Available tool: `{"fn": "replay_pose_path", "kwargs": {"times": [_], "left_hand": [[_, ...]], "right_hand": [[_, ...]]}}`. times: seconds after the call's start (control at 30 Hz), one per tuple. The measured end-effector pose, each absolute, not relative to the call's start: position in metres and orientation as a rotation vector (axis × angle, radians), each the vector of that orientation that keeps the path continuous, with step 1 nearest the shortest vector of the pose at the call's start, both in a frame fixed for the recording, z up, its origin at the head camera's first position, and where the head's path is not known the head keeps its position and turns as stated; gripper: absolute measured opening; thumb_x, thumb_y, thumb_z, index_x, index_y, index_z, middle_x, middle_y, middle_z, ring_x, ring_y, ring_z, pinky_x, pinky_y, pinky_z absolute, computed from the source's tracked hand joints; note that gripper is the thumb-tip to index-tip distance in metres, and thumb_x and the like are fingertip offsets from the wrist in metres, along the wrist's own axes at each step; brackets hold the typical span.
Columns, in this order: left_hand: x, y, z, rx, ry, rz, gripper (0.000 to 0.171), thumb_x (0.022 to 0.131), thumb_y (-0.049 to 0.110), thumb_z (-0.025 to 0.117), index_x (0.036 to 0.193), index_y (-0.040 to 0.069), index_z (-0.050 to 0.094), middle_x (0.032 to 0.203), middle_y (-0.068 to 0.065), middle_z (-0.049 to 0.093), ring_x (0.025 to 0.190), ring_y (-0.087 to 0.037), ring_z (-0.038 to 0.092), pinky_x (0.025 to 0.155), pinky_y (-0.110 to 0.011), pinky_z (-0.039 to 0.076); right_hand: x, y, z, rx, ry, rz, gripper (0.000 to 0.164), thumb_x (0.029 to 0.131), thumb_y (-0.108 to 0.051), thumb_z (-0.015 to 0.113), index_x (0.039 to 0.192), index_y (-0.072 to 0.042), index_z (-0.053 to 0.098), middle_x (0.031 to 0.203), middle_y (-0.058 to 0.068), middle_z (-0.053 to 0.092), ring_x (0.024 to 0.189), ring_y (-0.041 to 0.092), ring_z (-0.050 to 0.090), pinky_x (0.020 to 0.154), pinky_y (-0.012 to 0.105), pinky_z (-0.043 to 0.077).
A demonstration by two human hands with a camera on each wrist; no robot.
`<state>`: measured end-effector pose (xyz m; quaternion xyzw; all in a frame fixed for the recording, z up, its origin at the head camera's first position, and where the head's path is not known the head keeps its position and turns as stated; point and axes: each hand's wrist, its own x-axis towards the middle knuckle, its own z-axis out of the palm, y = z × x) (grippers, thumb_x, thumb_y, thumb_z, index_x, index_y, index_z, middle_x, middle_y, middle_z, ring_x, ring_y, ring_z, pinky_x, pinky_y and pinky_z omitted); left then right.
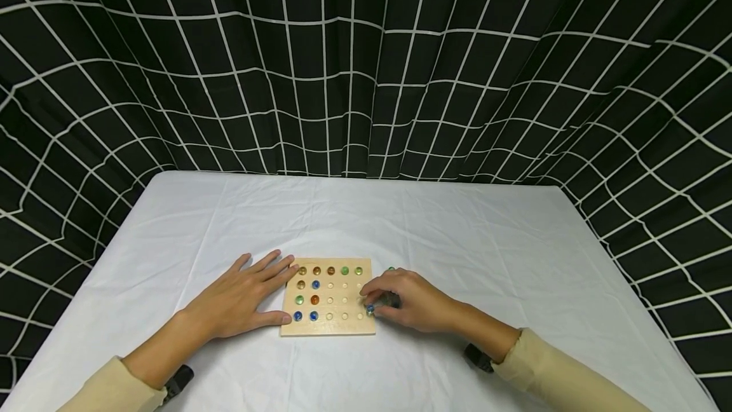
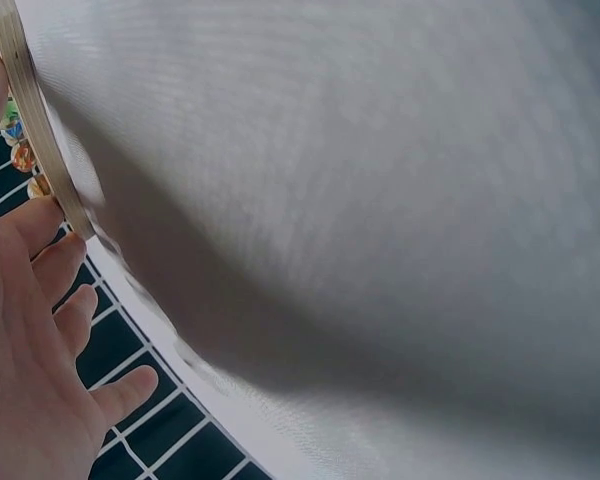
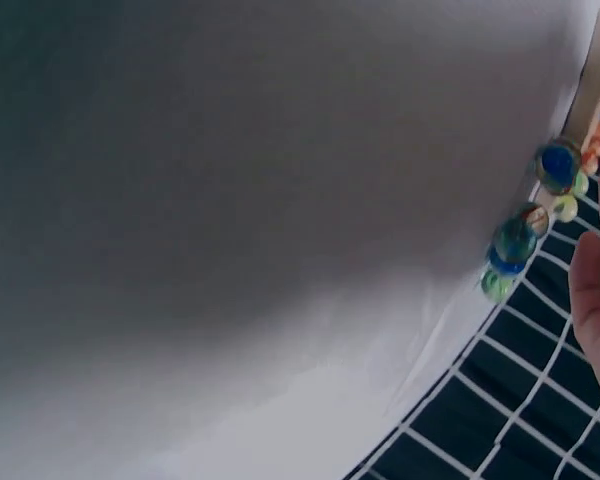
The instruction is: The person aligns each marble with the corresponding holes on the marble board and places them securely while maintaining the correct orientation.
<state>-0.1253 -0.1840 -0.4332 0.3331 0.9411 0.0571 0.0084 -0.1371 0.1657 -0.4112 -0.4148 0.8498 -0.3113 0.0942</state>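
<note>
A pale wooden board (image 1: 327, 329) with rows of small round hollows lies on the table, glass marbles sitting in its top row and two left columns. My left hand (image 1: 240, 297), fingers spread, rests along the board's left edge, thumb and fingertips at the rim. At the board's lower right edge my right hand (image 1: 414, 301) pinches a blue marble (image 1: 370, 310) between thumb and fingers. Several loose marbles lie beside the board, mostly hidden by that hand; a green one (image 1: 391, 268) shows past the knuckles. In the right wrist view a blue-green marble (image 3: 515, 240) stands among them.
A white cloth (image 1: 457, 227) with light creases covers the table. Behind and at both sides hangs a black curtain (image 1: 320, 81) with a white grid. Dark wrist cameras sit under both forearms, the left one (image 1: 180, 381) and the right one (image 1: 478, 358).
</note>
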Motion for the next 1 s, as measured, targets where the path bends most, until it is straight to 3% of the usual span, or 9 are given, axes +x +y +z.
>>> {"fn": "replay_pose_path", "kwargs": {"times": [0.3, 0.6, 1.0], "left_hand": [[-0.125, -0.183, -0.433, 1.033, 2.934, 0.180, 0.085, 0.092, 0.075, 0.040, 0.155, 0.018, 0.039, 0.159, -0.003, 0.035, 0.147, -0.028, 0.030, 0.112, -0.064, 0.025], [-0.125, -0.183, -0.433, 1.036, 2.940, 0.167, 0.085, 0.092, 0.075, 0.040, 0.155, 0.018, 0.039, 0.159, -0.002, 0.036, 0.147, -0.028, 0.030, 0.112, -0.063, 0.026], [-0.125, -0.184, -0.433, 1.037, 2.943, 0.163, 0.086, 0.092, 0.076, 0.038, 0.155, 0.018, 0.039, 0.159, -0.003, 0.036, 0.147, -0.027, 0.030, 0.112, -0.062, 0.027]], "right_hand": [[-0.135, 0.154, -0.412, -1.242, 2.515, -0.837, 0.028, 0.089, -0.012, 0.075, 0.116, -0.014, 0.071, 0.100, -0.016, 0.071, 0.098, 0.001, 0.062, 0.092, 0.030, 0.047], [-0.136, 0.151, -0.416, -1.320, 2.499, -0.854, 0.028, 0.088, -0.009, 0.075, 0.115, -0.012, 0.071, 0.102, -0.011, 0.072, 0.098, 0.002, 0.063, 0.090, 0.026, 0.049], [-0.146, 0.176, -0.405, -1.181, 2.603, -0.929, 0.035, 0.085, -0.007, 0.079, 0.118, -0.008, 0.069, 0.101, -0.007, 0.074, 0.099, 0.007, 0.064, 0.090, 0.036, 0.050]]}}
